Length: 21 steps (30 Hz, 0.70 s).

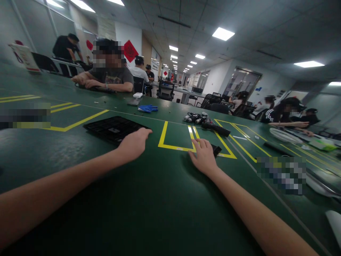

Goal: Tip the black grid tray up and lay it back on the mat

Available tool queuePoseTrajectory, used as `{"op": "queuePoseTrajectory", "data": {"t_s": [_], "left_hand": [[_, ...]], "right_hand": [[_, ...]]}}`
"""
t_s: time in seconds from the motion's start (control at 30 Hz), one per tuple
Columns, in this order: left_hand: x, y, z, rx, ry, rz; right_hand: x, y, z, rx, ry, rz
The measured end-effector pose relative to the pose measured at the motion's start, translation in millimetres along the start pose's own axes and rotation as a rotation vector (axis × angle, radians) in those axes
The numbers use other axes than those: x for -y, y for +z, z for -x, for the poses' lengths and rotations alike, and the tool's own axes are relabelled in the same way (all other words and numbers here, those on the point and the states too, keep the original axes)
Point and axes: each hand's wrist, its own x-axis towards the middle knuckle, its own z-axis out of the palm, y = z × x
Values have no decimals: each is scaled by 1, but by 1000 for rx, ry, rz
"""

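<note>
A flat black ribbed panel (113,128) with a pale label lies on the green table at left centre. My left hand (134,144) is over its near right edge, one finger stretched to the right. The other fingers are curled out of sight, so whether they grip the panel cannot be made out. Over the near side of a yellow taped rectangle (174,147), my right hand (204,154) is low with fingers and thumb apart. Part of a small dark object (216,150) shows just beyond it; the rest is hidden behind the hand.
Blue gloves (148,108) and a small white box (137,95) lie farther back. Beyond the taped rectangle are a bundle of dark cables and metal parts (195,117) and a black cylindrical thing (217,129). A co-worker (117,78) sits across the table, hands on a dark item.
</note>
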Motion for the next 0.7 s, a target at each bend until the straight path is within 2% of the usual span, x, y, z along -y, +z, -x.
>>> {"op": "queuePoseTrajectory", "data": {"t_s": [0.1,0.2,0.33,0.43,0.5,0.57,0.63,0.7], "left_hand": [[-24,14,11,134,236,97],[-26,20,14,212,315,159],[-27,14,18,115,347,151],[-45,3,34,89,520,181],[-63,-3,51,92,713,239],[-78,-6,67,48,896,304],[-88,-7,79,10,1022,335],[-92,-7,85,7,1087,325]], "right_hand": [[36,-10,7,78,-149,-107],[55,-15,11,153,-247,-189],[58,-18,12,151,-218,-286],[65,-28,19,81,-198,-428],[78,-39,27,73,-296,-540],[93,-51,36,106,-467,-655],[104,-59,42,160,-586,-718],[109,-62,43,220,-601,-711]]}}
